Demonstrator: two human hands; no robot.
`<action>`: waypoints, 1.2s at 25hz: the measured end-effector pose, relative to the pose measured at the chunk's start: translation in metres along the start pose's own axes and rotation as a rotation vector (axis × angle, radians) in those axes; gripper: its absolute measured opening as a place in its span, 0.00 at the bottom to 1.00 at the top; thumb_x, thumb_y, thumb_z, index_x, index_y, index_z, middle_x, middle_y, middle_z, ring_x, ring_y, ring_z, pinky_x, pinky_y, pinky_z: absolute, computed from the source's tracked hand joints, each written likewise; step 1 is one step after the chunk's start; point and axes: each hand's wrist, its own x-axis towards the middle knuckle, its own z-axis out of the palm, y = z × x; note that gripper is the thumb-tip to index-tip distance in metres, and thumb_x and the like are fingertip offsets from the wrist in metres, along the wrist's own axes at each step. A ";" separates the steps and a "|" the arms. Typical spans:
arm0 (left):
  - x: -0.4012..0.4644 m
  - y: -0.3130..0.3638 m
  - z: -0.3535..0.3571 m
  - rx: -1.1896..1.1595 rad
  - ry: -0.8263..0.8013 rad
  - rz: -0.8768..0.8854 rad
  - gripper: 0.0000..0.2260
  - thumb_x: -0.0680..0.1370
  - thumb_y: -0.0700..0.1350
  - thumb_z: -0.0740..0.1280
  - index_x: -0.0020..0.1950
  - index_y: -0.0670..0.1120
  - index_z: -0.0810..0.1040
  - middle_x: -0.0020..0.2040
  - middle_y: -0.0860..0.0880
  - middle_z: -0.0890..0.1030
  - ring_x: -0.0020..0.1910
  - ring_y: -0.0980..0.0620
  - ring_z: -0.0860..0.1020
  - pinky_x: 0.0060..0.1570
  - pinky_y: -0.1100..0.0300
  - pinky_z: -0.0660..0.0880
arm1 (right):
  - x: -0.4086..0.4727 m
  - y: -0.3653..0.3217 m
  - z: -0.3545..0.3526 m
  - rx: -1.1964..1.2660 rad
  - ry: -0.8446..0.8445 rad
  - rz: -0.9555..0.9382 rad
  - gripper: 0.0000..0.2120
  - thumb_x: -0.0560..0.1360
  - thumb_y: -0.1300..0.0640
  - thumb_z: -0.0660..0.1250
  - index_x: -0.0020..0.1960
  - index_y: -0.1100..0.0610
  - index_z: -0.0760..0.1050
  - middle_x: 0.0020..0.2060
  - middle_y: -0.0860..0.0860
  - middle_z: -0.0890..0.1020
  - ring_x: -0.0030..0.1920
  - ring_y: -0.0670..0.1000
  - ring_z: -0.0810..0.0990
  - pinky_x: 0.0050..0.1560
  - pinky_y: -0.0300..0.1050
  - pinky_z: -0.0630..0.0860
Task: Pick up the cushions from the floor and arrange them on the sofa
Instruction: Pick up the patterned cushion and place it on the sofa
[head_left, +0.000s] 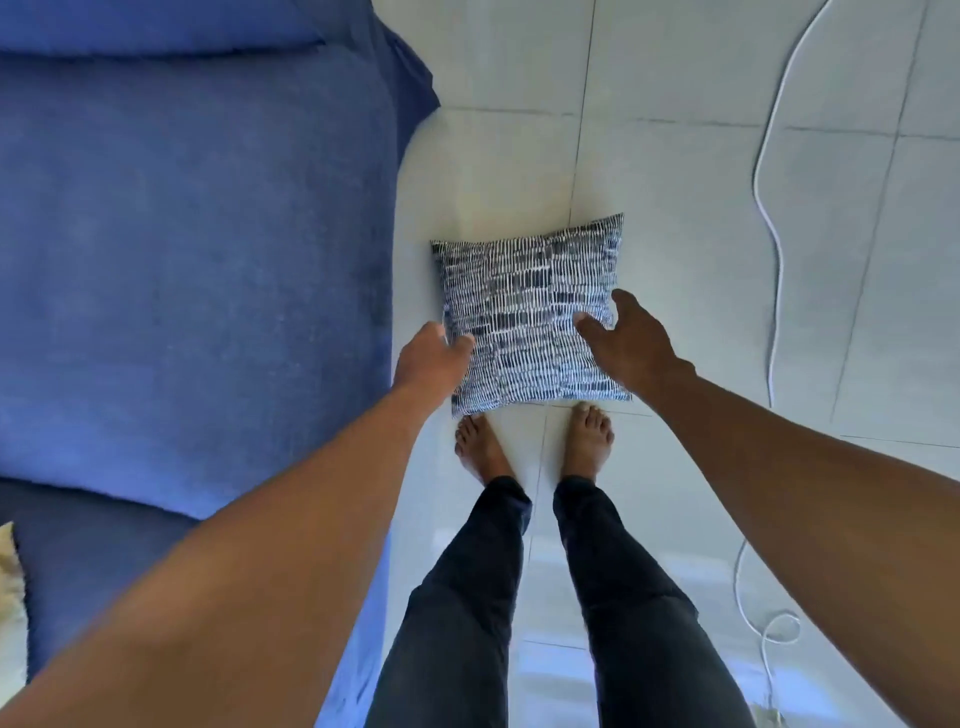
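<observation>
A square cushion (530, 306) with a dark blue and white dashed pattern lies flat on the pale tiled floor, just in front of my bare feet. My left hand (431, 358) holds its left edge, thumb on top. My right hand (631, 343) is at its right edge, thumb resting on the fabric and fingers curled around the side. The blue sofa (197, 270) fills the left of the view, its seat edge running beside the cushion.
A white cable (774, 249) snakes over the floor at the right and coils near the lower right. A pale cushion corner (10, 582) shows at the far left edge on the sofa. My legs stand between sofa and cable.
</observation>
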 end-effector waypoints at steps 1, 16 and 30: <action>0.028 -0.002 0.015 -0.009 0.000 -0.030 0.25 0.83 0.56 0.63 0.73 0.40 0.73 0.70 0.40 0.77 0.67 0.40 0.76 0.52 0.55 0.70 | 0.029 0.012 0.011 0.005 0.003 0.010 0.37 0.82 0.38 0.62 0.82 0.60 0.58 0.74 0.62 0.74 0.75 0.62 0.71 0.72 0.51 0.66; 0.232 -0.033 0.119 -0.624 -0.093 -0.362 0.35 0.79 0.56 0.71 0.81 0.44 0.64 0.82 0.43 0.65 0.78 0.42 0.65 0.77 0.46 0.62 | 0.262 0.102 0.097 0.445 0.145 0.225 0.25 0.71 0.36 0.76 0.44 0.58 0.76 0.29 0.47 0.74 0.24 0.43 0.70 0.24 0.35 0.63; -0.044 0.050 -0.032 -0.891 -0.037 -0.032 0.06 0.77 0.45 0.76 0.49 0.53 0.81 0.37 0.66 0.86 0.36 0.69 0.82 0.38 0.67 0.71 | -0.005 -0.028 -0.091 0.516 0.244 -0.045 0.22 0.72 0.42 0.77 0.33 0.46 0.67 0.17 0.35 0.69 0.17 0.35 0.67 0.19 0.29 0.61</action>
